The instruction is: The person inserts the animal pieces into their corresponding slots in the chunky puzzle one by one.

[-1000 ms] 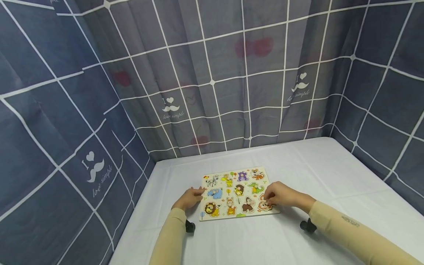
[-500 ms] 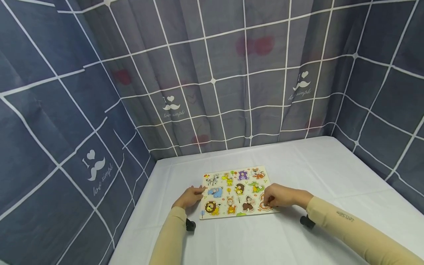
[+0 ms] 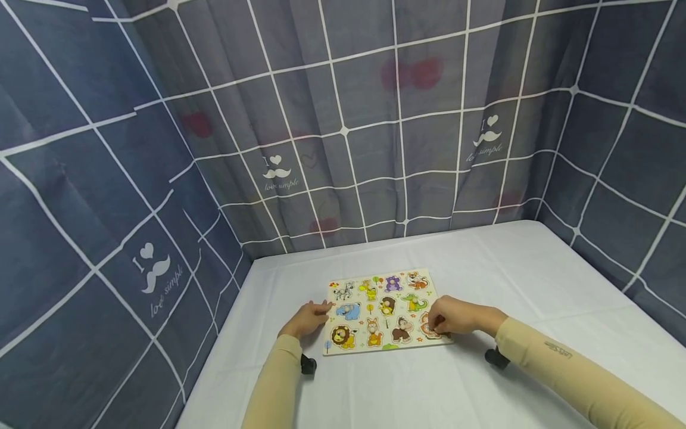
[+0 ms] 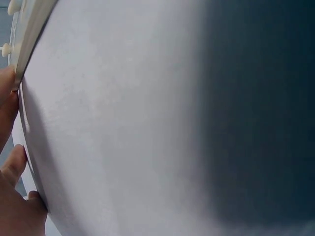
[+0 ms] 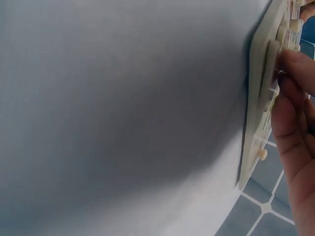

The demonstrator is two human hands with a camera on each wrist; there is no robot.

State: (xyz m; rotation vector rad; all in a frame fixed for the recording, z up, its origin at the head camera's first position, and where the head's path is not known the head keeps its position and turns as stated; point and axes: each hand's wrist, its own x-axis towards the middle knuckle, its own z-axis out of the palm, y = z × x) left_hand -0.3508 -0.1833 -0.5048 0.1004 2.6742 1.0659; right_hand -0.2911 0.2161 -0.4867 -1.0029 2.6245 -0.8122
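Observation:
A wooden animal puzzle board (image 3: 364, 351) lies on the white-covered table, with knobbed pieces such as the lion (image 3: 342, 338), kangaroo (image 3: 374, 333) and crocodile (image 3: 414, 303) in their slots. My right hand (image 3: 455, 314) is at its near right corner and pinches a puzzle piece (image 5: 269, 69) between thumb and fingers. In the right wrist view that piece stands slightly proud of the board, close over it; its picture is mostly hidden by the fingers. Against the board's left edge, beside the elephant (image 3: 348, 312), rests my left hand (image 3: 306, 319), fingers extended and touching the rim.
White cloth (image 3: 386, 393) covers the table around the board. A dark grid-patterned curtain (image 3: 370, 161) hangs behind and along both sides. Black wrist cameras are strapped under the left sleeve (image 3: 278, 375) and the right sleeve (image 3: 568, 369).
My right hand has shifted slightly at the corner, and the pinched piece, whose orange figure showed earlier, is now mostly covered by the fingers. The left hand and board stay put.

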